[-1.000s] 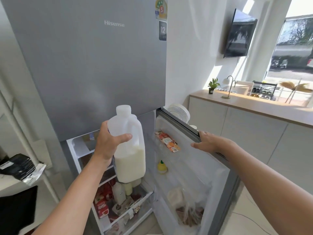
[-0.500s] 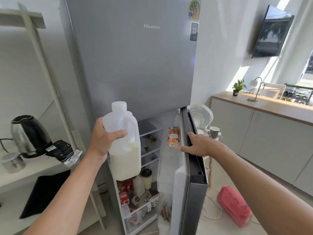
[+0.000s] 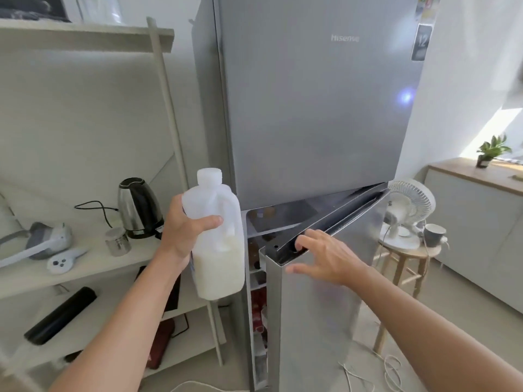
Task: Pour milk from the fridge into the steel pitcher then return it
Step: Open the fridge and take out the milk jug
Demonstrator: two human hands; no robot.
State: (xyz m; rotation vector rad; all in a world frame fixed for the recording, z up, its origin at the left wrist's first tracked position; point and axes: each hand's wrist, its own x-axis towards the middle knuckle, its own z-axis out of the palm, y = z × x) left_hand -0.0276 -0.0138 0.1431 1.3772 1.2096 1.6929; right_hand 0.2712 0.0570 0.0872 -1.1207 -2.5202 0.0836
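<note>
**Milk jug out, fridge door nearly closed**

Fridge (image 3: 311,108): tall, grey, Hisense badge on the upper door. Lower door (image 3: 319,306) ajar, only a narrow gap on its left edge; shelves with packs partly visible inside, contents too dim to name.

Shelf unit (image 3: 85,267) left of the fridge, pale, several tiers. On the middle tier: kettle (image 3: 138,207) with black cord, small steel pitcher (image 3: 117,241) just in front of it and left, a white controller (image 3: 63,261), a grey-and-white headset-like device (image 3: 48,240) at the far left. Lower tier: black cylinder (image 3: 60,315) lying on its side.

Right of the fridge: wooden stool (image 3: 407,267) carrying a white fan (image 3: 407,210) and a mug (image 3: 434,234). Behind it a white cabinet with a wood-topped table (image 3: 475,172), small potted plant (image 3: 492,151) on it. White cable (image 3: 368,374) loose on the floor.

Jug (image 3: 218,239): translucent plastic, white cap on, held upright in the air in front of the fridge's left edge, between shelf unit and lower door. Milk fills roughly the lower third.

Left hand (image 3: 184,233): wrapped round the jug's upper body, thumb across the front, fingers behind. Firm hold.

Right hand (image 3: 325,257): open, fingers spread, fingertips on the top edge of the lower door, thumb against its front face. Holding nothing.
</note>
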